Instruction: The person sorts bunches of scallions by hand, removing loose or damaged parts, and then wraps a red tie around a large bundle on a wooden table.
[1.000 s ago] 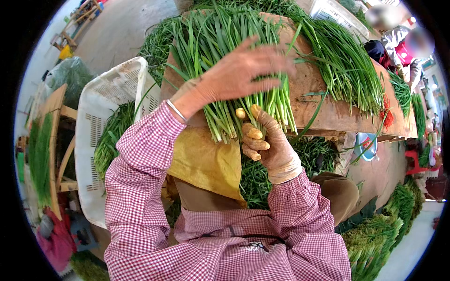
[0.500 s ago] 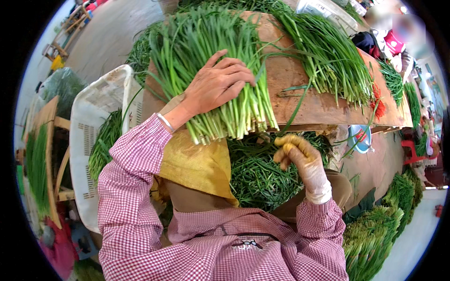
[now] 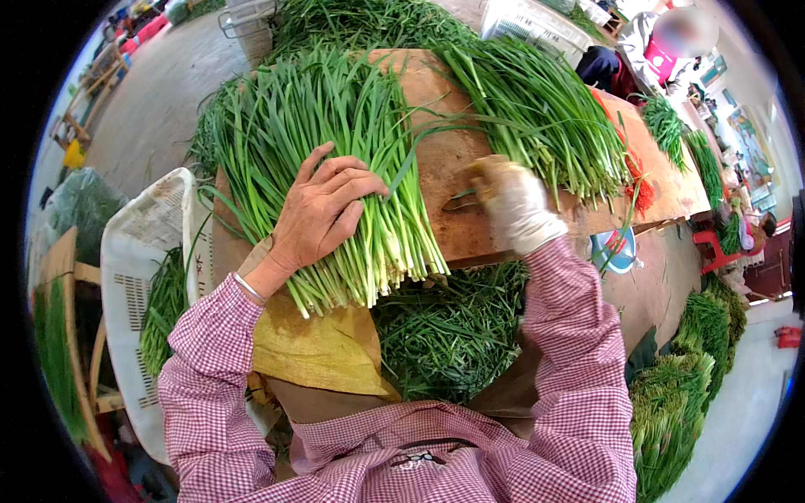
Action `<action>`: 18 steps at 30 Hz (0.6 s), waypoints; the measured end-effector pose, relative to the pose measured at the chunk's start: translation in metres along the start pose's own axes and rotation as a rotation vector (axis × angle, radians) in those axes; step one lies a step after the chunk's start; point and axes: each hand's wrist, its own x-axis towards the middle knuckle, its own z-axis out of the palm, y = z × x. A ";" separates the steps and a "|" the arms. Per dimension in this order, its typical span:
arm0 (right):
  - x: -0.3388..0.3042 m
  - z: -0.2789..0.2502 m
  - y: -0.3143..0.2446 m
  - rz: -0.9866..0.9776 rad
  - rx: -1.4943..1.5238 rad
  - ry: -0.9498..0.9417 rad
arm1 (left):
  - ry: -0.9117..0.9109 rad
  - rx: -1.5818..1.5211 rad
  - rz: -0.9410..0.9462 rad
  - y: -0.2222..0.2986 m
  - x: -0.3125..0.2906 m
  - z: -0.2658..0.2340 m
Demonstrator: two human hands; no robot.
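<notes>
My bare left hand lies on top of a broad bundle of green garlic chives, fingers stretched over the leaves, with the pale cut ends towards me. The bundle rests on a wooden board. My gloved right hand is over the board, between this bundle and a second pile of chives to the right. Motion smears its yellow-stained fingers, so what they hold, if anything, cannot be made out. A thin dark strip shows beside those fingers.
A white plastic crate with chives stands at my left. Loose leaves fill the space below the board. Red ties hang at the right, above a blue basin. A person sits at the far right.
My right hand has gone up from above the loose leaves to over the board. My left hand stays on the bundle. The whole view has shifted somewhat.
</notes>
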 end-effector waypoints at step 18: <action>0.127 0.041 -0.061 0.047 0.712 -0.084 | -0.053 -0.069 -0.015 -0.007 0.001 -0.001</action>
